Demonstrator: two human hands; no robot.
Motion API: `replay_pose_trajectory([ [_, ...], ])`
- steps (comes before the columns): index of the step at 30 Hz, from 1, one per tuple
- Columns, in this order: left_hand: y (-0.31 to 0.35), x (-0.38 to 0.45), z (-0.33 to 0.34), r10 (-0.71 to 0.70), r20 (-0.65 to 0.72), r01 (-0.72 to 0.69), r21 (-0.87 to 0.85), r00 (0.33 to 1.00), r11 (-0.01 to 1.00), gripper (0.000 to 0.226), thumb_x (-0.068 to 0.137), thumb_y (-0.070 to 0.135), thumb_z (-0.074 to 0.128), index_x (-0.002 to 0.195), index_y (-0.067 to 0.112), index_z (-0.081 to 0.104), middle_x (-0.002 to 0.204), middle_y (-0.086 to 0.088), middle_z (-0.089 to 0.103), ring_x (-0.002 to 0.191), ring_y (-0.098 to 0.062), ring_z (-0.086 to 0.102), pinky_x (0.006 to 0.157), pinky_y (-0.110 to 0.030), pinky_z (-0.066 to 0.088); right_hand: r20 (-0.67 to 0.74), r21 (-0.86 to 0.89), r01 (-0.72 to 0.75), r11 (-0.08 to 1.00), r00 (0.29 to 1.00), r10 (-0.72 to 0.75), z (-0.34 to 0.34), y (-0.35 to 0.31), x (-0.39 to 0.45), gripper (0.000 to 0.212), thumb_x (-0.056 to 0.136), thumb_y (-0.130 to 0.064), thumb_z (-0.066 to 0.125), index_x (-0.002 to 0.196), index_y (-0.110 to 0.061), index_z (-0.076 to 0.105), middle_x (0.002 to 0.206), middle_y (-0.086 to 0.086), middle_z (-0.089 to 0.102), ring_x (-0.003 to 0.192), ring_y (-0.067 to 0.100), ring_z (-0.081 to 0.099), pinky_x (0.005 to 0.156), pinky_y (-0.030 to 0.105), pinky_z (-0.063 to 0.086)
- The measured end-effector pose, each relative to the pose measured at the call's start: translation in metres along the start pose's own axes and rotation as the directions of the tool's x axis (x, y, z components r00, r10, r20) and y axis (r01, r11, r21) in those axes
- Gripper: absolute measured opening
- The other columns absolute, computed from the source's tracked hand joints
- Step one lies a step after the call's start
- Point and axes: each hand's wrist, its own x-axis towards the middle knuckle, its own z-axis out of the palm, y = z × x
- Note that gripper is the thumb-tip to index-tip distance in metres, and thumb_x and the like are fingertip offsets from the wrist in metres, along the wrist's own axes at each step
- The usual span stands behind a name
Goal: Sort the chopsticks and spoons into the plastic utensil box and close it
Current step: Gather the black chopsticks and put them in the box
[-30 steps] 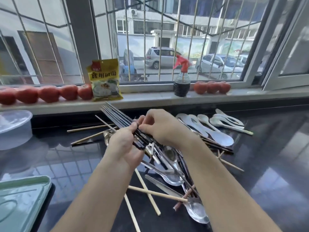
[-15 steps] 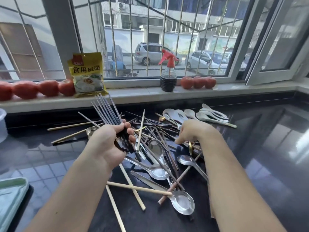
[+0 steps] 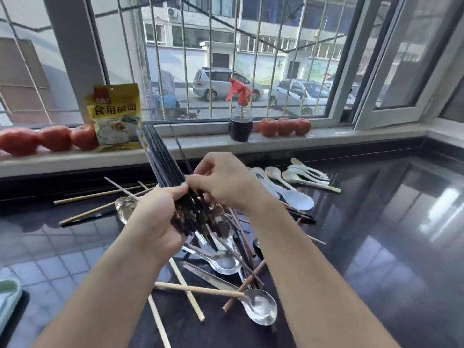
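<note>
Black chopsticks (image 3: 173,187), bundle: clenched in left hand (image 3: 153,219) above counter (image 3: 376,247) centre, tips slanting up-left twd back edge, right hand (image 3: 223,182) pinching bundle's top; steel spoons (image 3: 226,259) & bamboo chopsticks (image 3: 190,288) heaped below, white spoons (image 3: 298,177) nr back edge.

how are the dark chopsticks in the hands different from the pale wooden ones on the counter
The dark chopsticks are near black; the pale wooden chopsticks are light tan. The dark ones are bunched together, gripped by the left hand with the right hand pinching at them; the pale ones lie scattered and crossed on the counter. Both kinds are long, thin sticks.
</note>
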Motion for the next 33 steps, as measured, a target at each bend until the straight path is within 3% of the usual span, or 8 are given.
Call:
replay_pose_trajectory([
  [3, 0.001, 0.005, -0.008, -0.104, -0.03, 0.099, -0.123, 0.994, 0.987, 0.042, 0.109, 0.029, 0.037, 0.131, 0.0, 0.059, 0.112, -0.021, 0.074, 0.096, -0.035, 0.075, 0.075, -0.052, 0.062, -0.051, -0.346, 0.084, 0.935, 0.993, -0.108, 0.025, 0.0, 0.005, 0.015, 0.09, -0.03, 0.073, 0.083, -0.017, 0.072, 0.082, 0.001, 0.072, 0.077, 0.018, 0.068, 0.074, 0.034, 0.056],
  [7, 0.001, 0.009, -0.01, -0.104, -0.09, 0.092, -0.132, 0.99, 0.987, 0.027, 0.109, 0.016, 0.038, 0.125, 0.004, 0.056, 0.095, -0.016, 0.073, 0.072, -0.027, 0.077, 0.054, -0.046, 0.062, 0.325, -0.123, 0.061, 0.99, 0.946, -0.018, 0.003, 0.002, -0.002, 0.017, 0.093, -0.006, 0.061, 0.091, -0.016, 0.074, 0.087, 0.005, 0.077, 0.07, 0.011, 0.074, 0.066, 0.028, 0.057],
  [10, 0.0, 0.01, -0.008, -0.063, -0.153, 0.047, -0.106, 0.986, 0.993, 0.014, 0.109, 0.011, 0.038, 0.109, 0.009, 0.051, 0.086, -0.008, 0.064, 0.058, -0.019, 0.07, 0.043, -0.027, 0.055, 0.008, -0.267, -0.067, 0.961, 0.997, 0.072, -0.046, 0.04, 0.01, 0.012, 0.087, -0.012, 0.069, 0.087, -0.021, 0.077, 0.086, -0.003, 0.076, 0.081, 0.011, 0.071, 0.082, 0.034, 0.057],
  [12, 0.0, 0.01, -0.008, -0.054, -0.167, 0.033, -0.127, 0.984, 0.991, 0.015, 0.109, 0.01, 0.036, 0.098, 0.014, 0.045, 0.07, -0.002, 0.052, 0.044, -0.008, 0.047, 0.035, -0.017, 0.037, -0.214, -0.534, -0.282, 0.797, 0.957, 0.195, -0.075, 0.082, 0.015, 0.011, 0.084, -0.012, 0.07, 0.09, -0.019, 0.075, 0.09, 0.001, 0.075, 0.09, 0.02, 0.069, 0.087, 0.036, 0.057],
  [16, 0.003, 0.014, -0.015, -0.043, -0.193, 0.017, -0.133, 0.98, 0.991, 0.018, 0.108, 0.011, 0.035, 0.092, 0.015, 0.041, 0.061, 0.002, 0.046, 0.039, -0.006, 0.032, 0.032, -0.017, 0.028, -0.211, -0.603, -0.484, 0.634, 0.863, 0.458, -0.075, 0.133, 0.012, 0.014, 0.086, -0.013, 0.068, 0.097, -0.018, 0.076, 0.095, 0.005, 0.073, 0.092, 0.026, 0.068, 0.09, 0.04, 0.057],
  [24, 0.011, 0.013, -0.019, -0.026, -0.196, -0.005, -0.156, 0.98, 0.988, 0.018, 0.107, 0.01, 0.036, 0.09, 0.014, 0.04, 0.062, 0.001, 0.046, 0.039, -0.007, 0.035, 0.034, -0.016, 0.029, -0.17, -0.619, -0.476, 0.625, 0.858, 0.485, -0.067, 0.146, 0.026, 0.014, 0.091, -0.023, 0.06, 0.094, -0.025, 0.074, 0.089, -0.01, 0.068, 0.096, 0.018, 0.064, 0.097, 0.036, 0.052],
  [29, 0.017, 0.017, -0.023, -0.012, -0.19, -0.025, -0.192, 0.982, 0.981, 0.018, 0.107, 0.009, 0.035, 0.091, 0.016, 0.04, 0.063, 0.001, 0.045, 0.038, -0.008, 0.036, 0.034, -0.017, 0.03, -0.12, -0.763, -0.348, 0.545, 0.904, 0.411, -0.095, 0.119, 0.017, 0.014, 0.085, -0.006, 0.06, 0.073, -0.013, 0.062, 0.078, 0.006, 0.064, 0.076, 0.027, 0.064, 0.07, 0.034, 0.054],
  [33, 0.02, 0.015, -0.022, 0.013, -0.189, -0.051, -0.198, 0.982, 0.979, 0.017, 0.106, 0.008, 0.035, 0.093, 0.016, 0.041, 0.065, 0.001, 0.045, 0.04, -0.008, 0.035, 0.034, -0.018, 0.03, -0.138, -0.795, -0.388, 0.466, 0.864, 0.484, -0.123, 0.096, 0.008, 0.019, 0.086, -0.006, 0.068, 0.076, -0.018, 0.059, 0.097, 0.007, 0.069, 0.093, 0.028, 0.068, 0.084, 0.038, 0.056],
])
